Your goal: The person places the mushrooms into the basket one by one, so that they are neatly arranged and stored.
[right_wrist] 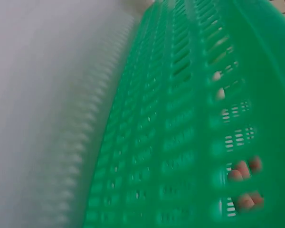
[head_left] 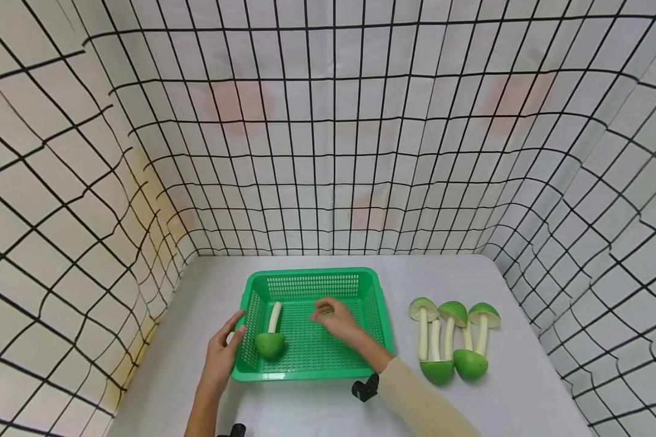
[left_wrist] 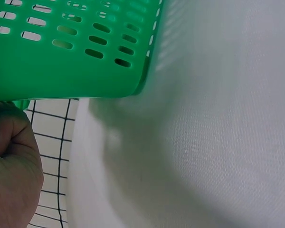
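A green slotted basket (head_left: pixel 311 272) stands in the middle of the white table. Inside it, by the left wall, lies one toy mushroom (head_left: pixel 270 340) with a white stem and a green cap. My left hand (head_left: pixel 224 349) grips the basket's left rim from outside, thumb up by the edge. Seen from the left wrist, that hand (left_wrist: pixel 12 171) sits just under the basket's wall (left_wrist: pixel 61 61). My right hand (head_left: pixel 336 318) hovers inside the basket over its floor, fingers loosely bent and holding nothing. In the right wrist view, fingertips (right_wrist: pixel 244 173) show through the wall's slots (right_wrist: pixel 180 118).
Several more green-capped mushrooms (head_left: pixel 451 340) lie side by side on the table (head_left: pixel 525 388) to the right of the basket. White sheets with a black grid (head_left: pixel 328 152) close in the back and both sides.
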A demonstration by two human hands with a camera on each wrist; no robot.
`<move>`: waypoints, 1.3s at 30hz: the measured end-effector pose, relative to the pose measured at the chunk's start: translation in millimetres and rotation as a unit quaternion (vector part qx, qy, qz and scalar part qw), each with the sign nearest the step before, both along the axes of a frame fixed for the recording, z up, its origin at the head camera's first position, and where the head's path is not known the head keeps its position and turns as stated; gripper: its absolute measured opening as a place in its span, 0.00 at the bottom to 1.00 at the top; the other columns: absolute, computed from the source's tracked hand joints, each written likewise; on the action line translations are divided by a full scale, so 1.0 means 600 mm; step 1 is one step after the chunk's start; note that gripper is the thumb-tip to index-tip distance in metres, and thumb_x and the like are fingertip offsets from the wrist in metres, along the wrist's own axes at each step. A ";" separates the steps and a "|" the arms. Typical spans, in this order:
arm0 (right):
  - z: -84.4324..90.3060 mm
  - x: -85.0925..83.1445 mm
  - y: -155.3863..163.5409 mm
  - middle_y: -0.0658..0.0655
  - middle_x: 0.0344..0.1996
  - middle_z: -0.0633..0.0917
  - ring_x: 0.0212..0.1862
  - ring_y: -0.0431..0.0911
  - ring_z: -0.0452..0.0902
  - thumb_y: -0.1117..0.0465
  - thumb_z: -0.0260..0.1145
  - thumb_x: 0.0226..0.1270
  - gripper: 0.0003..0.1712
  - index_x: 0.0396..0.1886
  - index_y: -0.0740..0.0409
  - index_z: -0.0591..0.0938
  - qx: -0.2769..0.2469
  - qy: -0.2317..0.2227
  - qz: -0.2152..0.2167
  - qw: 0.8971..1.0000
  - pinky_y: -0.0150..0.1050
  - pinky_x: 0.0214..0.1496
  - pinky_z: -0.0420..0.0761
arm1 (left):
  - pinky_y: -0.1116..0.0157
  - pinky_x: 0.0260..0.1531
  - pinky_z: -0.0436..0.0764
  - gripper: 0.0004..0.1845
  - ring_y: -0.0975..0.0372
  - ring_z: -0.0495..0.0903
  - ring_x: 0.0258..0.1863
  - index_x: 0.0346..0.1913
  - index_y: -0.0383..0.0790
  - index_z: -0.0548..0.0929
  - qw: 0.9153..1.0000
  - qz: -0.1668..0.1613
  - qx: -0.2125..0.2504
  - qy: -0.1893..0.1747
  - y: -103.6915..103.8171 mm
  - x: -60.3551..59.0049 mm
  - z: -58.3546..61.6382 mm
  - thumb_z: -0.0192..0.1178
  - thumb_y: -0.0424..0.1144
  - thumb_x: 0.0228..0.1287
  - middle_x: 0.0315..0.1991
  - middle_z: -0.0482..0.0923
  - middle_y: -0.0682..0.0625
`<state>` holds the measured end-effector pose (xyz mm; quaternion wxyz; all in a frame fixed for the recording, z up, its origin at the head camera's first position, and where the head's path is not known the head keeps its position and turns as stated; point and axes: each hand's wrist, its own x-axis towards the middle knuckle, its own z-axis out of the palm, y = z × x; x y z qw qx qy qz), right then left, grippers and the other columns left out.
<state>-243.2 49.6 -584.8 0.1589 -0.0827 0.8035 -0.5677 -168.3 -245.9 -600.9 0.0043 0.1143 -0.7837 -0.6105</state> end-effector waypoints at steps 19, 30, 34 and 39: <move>0.039 0.008 0.092 0.60 0.54 0.84 0.54 0.52 0.80 0.56 0.68 0.73 0.20 0.60 0.56 0.80 0.020 0.049 -0.009 0.999 0.47 0.51 0.82 | 0.71 0.47 0.79 0.27 0.51 0.68 0.66 0.76 0.56 0.71 1.000 -0.005 0.005 0.005 0.003 0.002 0.003 0.56 0.53 0.78 0.74 0.67 0.44; 0.065 0.022 0.130 0.58 0.54 0.85 0.55 0.51 0.81 0.55 0.69 0.73 0.20 0.60 0.53 0.81 0.027 0.076 -0.013 0.997 0.46 0.53 0.83 | 0.64 0.51 0.80 0.27 0.49 0.67 0.67 0.76 0.54 0.71 1.000 -0.004 -0.001 0.007 0.004 0.000 0.004 0.55 0.53 0.79 0.73 0.67 0.42; 0.059 0.021 0.149 0.52 0.52 0.86 0.54 0.47 0.82 0.54 0.69 0.72 0.18 0.60 0.49 0.81 0.037 0.095 -0.033 0.994 0.45 0.54 0.82 | 0.60 0.54 0.80 0.26 0.49 0.67 0.68 0.76 0.56 0.71 1.000 -0.003 -0.001 0.002 0.003 0.000 0.004 0.55 0.53 0.79 0.75 0.66 0.43; 0.064 0.026 0.174 0.52 0.53 0.86 0.56 0.48 0.81 0.53 0.69 0.73 0.19 0.60 0.47 0.81 0.034 0.093 -0.043 0.994 0.47 0.58 0.81 | 0.60 0.53 0.80 0.26 0.49 0.68 0.66 0.76 0.57 0.71 1.000 -0.005 0.000 0.000 0.003 0.000 0.004 0.55 0.52 0.79 0.74 0.66 0.43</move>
